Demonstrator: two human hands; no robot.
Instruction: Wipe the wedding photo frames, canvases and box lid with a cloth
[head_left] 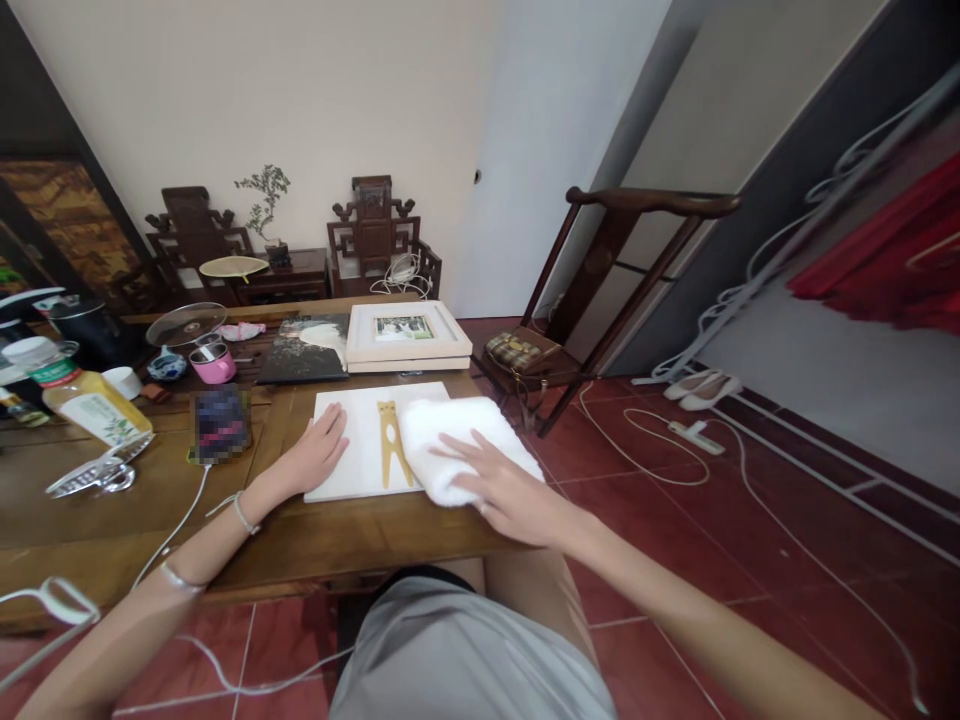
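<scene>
A white flat board [360, 398] lies on the wooden table [285, 545] in front of me. My left hand [324, 448] rests flat on its left side, fingers stretched out together. On the middle of the board is a yellow cat-shaped flat piece [387, 440] with two long legs and an oval hole. A folded white fluffy towel [442, 425] covers the board's right side and reaches past the table's right edge. Spread over this towel is my right hand [499, 485], its fingers apart and its thumb low near the near edge. What lies beneath the towel is hidden.
Beyond the board sit a pale framed picture [409, 335] and a dark panel [300, 350]. To the left are a pink cup [213, 362], an oil bottle [97, 405] and a clear claw clip [101, 470]. A wooden chair [600, 300] bearing a bag [525, 352] stands right.
</scene>
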